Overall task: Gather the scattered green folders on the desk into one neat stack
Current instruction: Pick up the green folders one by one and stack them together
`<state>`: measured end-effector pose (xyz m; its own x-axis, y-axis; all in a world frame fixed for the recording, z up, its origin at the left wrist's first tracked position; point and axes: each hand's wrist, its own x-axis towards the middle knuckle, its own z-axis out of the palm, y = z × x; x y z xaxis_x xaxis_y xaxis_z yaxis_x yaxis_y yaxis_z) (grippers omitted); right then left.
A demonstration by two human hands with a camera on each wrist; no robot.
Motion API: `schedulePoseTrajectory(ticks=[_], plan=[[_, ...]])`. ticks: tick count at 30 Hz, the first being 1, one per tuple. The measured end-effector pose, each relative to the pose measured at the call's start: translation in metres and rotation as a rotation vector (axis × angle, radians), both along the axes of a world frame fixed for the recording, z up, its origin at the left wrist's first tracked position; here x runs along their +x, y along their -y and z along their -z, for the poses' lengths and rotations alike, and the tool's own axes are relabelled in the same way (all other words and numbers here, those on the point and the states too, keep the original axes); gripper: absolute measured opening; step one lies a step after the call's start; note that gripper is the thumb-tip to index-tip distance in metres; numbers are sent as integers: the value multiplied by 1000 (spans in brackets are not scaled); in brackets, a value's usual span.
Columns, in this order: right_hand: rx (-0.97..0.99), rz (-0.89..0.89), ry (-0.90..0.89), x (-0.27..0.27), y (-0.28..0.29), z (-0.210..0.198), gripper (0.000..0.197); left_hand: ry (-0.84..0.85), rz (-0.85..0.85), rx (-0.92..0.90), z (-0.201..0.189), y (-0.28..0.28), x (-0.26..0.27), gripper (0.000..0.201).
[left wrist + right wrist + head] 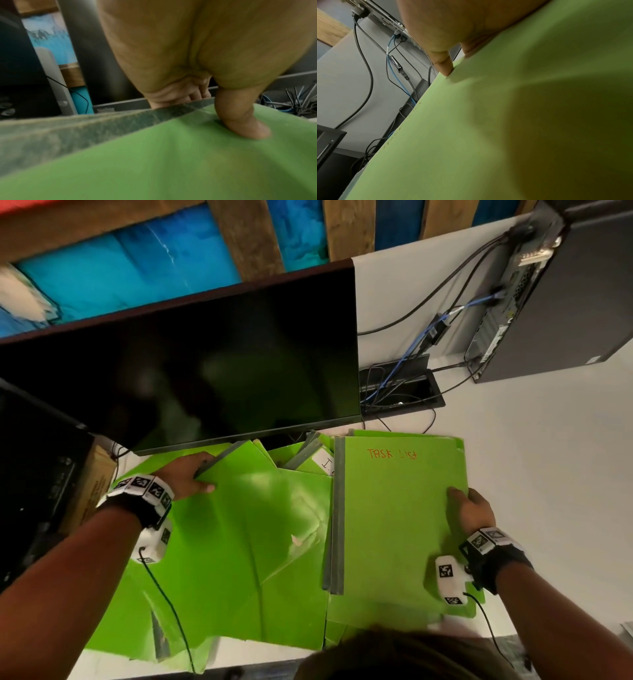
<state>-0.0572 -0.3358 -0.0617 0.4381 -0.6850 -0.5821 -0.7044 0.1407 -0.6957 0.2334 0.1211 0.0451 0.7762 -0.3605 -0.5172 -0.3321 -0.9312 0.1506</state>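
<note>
Several green folders lie spread over the white desk (548,474). My left hand (191,474) grips the grey-spined edge of a green folder (246,508) on the left, thumb on top (247,121), fingers curled under the spine (197,94). My right hand (471,508) holds the right edge of the folder marked "TASK LIST" (394,508), thumb on its cover and fingers under its edge; the wrist view shows that cover (488,135) close up. More green folders (308,460) lie underneath, partly hidden.
A dark monitor (191,364) stands just behind the folders. A computer tower (555,296) with cables stands at the back right, beside a cable hatch (400,392). A black device and a cardboard box (92,484) sit at the left. White desk shows to the right.
</note>
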Motion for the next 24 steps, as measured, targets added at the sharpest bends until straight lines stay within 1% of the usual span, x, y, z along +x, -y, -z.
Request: schedulePoseTrajectory(ticks=[2, 8, 10, 12, 13, 16, 18, 21, 23, 24], plan=[[-1, -13, -3, -1, 1, -1, 45, 18, -20, -27, -12, -10, -7, 68], [4, -58, -3, -4, 4, 0, 45, 93, -201, -53, -39, -54, -35, 58], [5, -73, -7, -4, 4, -1, 46, 117, -257, -110, -57, -68, -44, 55], [0, -84, -13, -3, 4, 0, 47, 149, -268, -166, -79, -77, -52, 56], [-4, -86, -20, -3, 4, -2, 48, 168, -262, -192, -92, -77, -55, 54], [-9, -92, -41, -3, 3, -3, 52, 211, -278, -344, -135, -68, -66, 43], [-6, -95, -43, -2, 4, -3, 56, 288, -268, -407, -160, -54, -72, 38], [-2, -85, -42, -2, 4, -2, 52, 367, -266, -498, -190, -32, -82, 33], [9, -71, -29, -2, 4, -3, 49, 364, -262, -590, -206, -18, -88, 32], [14, -59, -19, -2, 4, -1, 48, 356, -241, -609, -213, -12, -91, 31]])
